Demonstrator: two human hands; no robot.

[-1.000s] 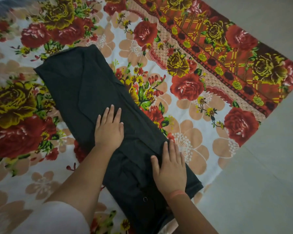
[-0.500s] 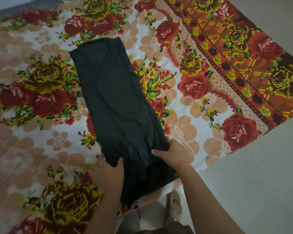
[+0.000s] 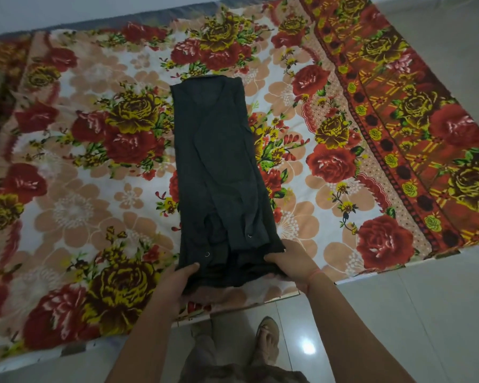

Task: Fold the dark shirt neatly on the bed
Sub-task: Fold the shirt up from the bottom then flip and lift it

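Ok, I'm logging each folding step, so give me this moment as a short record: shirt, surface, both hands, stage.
shirt: dark shirt, folded into a long narrow strip, lying flat
surface: flowered bed sheet
left hand: left hand grips the near left corner, thumb on top
right hand: right hand grips the near right corner, thumb on top
stage: sides folded in; end-to-end fold not yet done
likely next: probably lifting the near end toward the far end

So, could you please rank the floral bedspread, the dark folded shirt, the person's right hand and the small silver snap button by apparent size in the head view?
1. the red-and-yellow floral bedspread
2. the dark folded shirt
3. the right hand, enlarged somewhat by nearness to the camera
4. the small silver snap button
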